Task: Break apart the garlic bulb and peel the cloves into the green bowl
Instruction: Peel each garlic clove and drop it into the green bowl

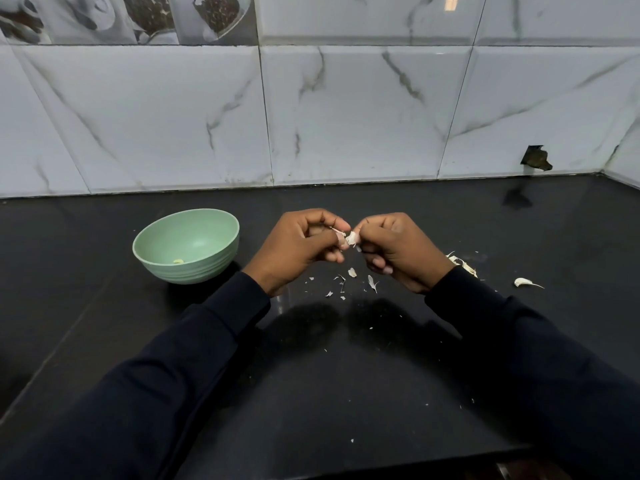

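Clove in work: you hold the garlic clove (351, 238) in the air above the surface (346, 375), between your two hands.
Left hand: your left hand (304, 244) has its fingers (341, 225) curled, pinching the clove's left end.
Right hand: your right hand (398, 251) pinches the right end, its fingers also curled round it.
Long axis: it seems to run left to right, from one pinch to the other, but much of the clove is hidden.
Green bowl: the green bowl (149, 237) lies to your left, nearer the left hand, so that hand looks best placed for the drop.
In the bowl: one peeled clove (178, 261).
Waiting: a loose clove (521, 281) lies on the surface far right, nearer your right hand.
Underneath: skin scraps (372, 283) lie below the hands.
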